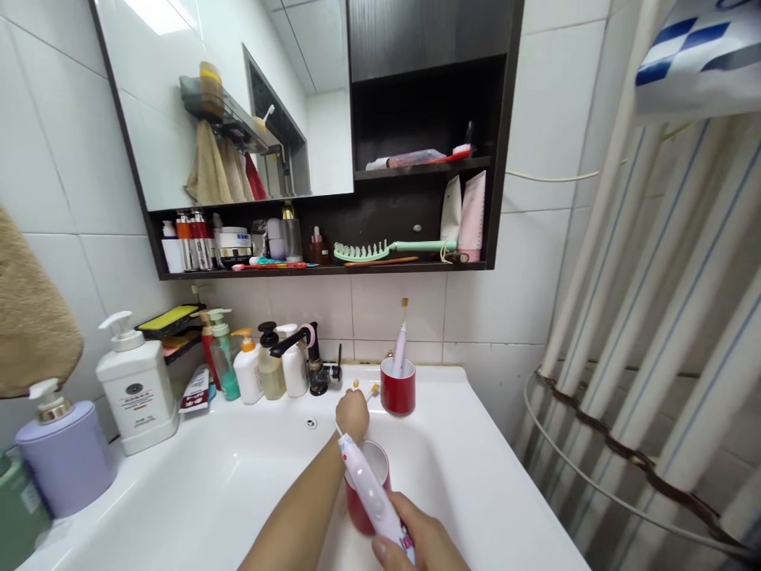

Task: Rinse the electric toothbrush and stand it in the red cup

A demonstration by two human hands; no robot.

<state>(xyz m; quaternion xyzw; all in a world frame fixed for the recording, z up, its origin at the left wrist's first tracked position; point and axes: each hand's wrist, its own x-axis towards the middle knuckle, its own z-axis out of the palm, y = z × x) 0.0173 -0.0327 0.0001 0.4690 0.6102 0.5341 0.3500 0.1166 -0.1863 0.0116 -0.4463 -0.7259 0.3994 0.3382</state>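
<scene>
My right hand [423,538] grips a white electric toothbrush [369,485] by the lower end of its handle, its thin tip slanting up and left. Behind that handle a red cup [381,456] stands in the sink [238,492], partly covered. My left hand [353,414] reaches to the back rim of the sink, its fingers curled and mostly hidden. A small toothbrush head [374,390] with yellow bristles sticks out at its right side. Just right of it, another red cup [398,392] on the rim holds a second electric toothbrush [400,349], bristles up.
A black faucet [318,369] is left of my left hand. Pump bottles [248,373] line the back and left rim. Above hangs a dark mirror cabinet [380,214] with a green hairbrush [362,252]. White pipes [630,341] run along the right wall.
</scene>
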